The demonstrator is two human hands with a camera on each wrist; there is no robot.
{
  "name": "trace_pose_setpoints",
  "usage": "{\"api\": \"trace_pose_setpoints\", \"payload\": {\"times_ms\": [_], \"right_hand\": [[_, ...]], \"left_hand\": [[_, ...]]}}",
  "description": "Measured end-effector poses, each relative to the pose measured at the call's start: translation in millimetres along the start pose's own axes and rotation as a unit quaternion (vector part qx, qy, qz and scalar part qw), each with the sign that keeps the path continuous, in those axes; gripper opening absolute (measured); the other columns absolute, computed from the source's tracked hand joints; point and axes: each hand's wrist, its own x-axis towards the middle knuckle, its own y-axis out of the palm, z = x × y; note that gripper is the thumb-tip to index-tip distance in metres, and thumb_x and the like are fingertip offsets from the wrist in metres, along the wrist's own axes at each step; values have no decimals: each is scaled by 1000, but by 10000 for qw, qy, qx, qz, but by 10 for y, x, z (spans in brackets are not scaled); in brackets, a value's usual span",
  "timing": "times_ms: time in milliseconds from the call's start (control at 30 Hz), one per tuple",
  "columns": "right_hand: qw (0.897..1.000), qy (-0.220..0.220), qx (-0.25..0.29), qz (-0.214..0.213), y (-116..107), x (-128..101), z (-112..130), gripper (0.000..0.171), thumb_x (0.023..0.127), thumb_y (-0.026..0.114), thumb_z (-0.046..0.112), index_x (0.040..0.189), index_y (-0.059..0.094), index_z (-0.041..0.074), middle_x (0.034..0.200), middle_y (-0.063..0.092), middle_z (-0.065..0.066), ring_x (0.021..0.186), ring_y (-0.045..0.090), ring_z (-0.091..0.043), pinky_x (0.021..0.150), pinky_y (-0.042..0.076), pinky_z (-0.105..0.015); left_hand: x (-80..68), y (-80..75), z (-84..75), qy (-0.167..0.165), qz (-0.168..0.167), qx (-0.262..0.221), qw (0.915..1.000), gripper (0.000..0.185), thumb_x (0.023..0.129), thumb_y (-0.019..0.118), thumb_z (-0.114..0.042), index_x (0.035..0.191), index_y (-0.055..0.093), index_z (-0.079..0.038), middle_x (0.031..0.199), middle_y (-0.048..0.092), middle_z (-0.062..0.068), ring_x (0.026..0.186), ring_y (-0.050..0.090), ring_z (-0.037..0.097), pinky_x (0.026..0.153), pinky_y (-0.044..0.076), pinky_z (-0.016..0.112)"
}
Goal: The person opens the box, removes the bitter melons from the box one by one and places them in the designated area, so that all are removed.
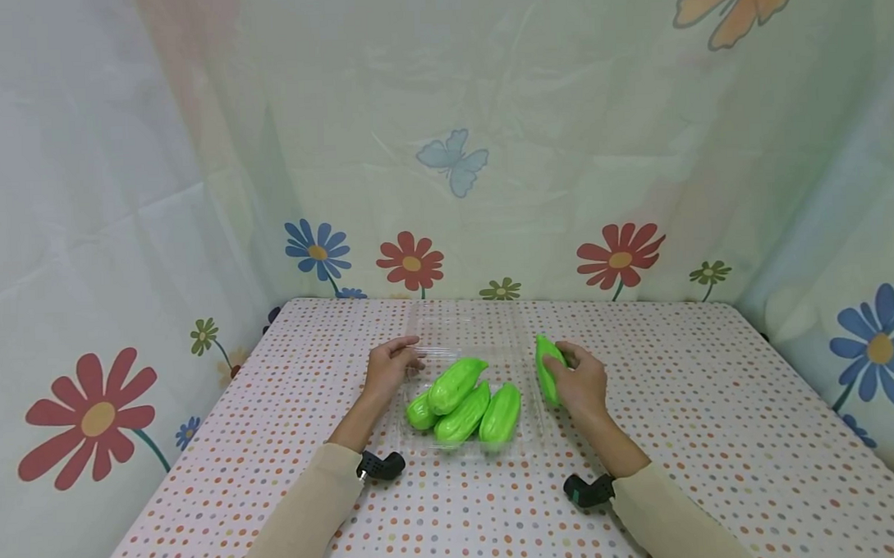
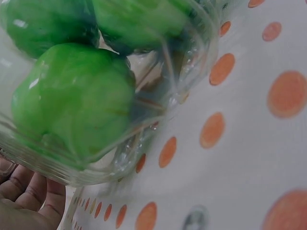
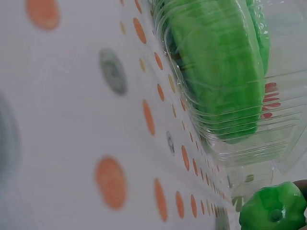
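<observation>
A clear plastic box (image 1: 537, 440) stands on the table with its lid (image 1: 463, 321) folded back. Inside lie several bright green ridged toy gourds (image 1: 499, 414), two of them piled over another at the left. My left hand (image 1: 391, 370) rests at the box's left rim near the hinge. Its loosely bent fingers (image 2: 33, 191) show beside the plastic wall in the left wrist view. Just outside the right wall, my right hand (image 1: 579, 381) grips another green toy gourd (image 1: 546, 370) between thumb and fingers, pointed tip upward. The right wrist view shows this gourd's rounded end (image 3: 271, 211).
A dotted cloth covers the table (image 1: 680, 402). Behind it hangs a curtain (image 1: 561, 168) printed with flowers and butterflies, and curtains also stand at both sides. Black wrist cameras (image 1: 383, 465) are strapped to both forearms.
</observation>
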Motion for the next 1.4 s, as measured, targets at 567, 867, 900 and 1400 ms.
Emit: {"api": "trace_pose_setpoints", "payload": {"times_ms": [567,867,900,1400], "right_hand": [[9993,158,-243,245,9,38,-93,54,104,58,24,150,45,-1,152,47,-25,137,47,-39,111,43,-52],[9976,319,-483,372,25,48,-129,56,105,55,28,151,43,-1,153,45,-25,138,46,-40,112,42,-52],[9975,315,-503,376,26,52,-131,56,105,55,28,151,43,-1,153,45,-25,138,46,-40,112,42,-52],[9992,224,-134,319,-26,40,-32,59,104,54,31,153,41,1,158,40,-20,147,36,-38,119,32,-52]], "left_hand": [[125,3,214,51,-284,-1,9996,31,98,56,-6,126,69,-1,101,75,18,78,71,18,73,60,32],[116,-5,230,-45,-281,-23,9996,35,97,57,-6,130,65,3,107,75,21,86,74,32,78,60,42],[120,-5,232,-57,-285,-25,9996,35,97,56,-5,130,66,2,106,75,21,85,74,31,77,61,40],[140,-9,206,-63,-218,-54,9997,36,99,54,-5,132,64,4,111,72,27,85,74,32,80,60,45]]}}
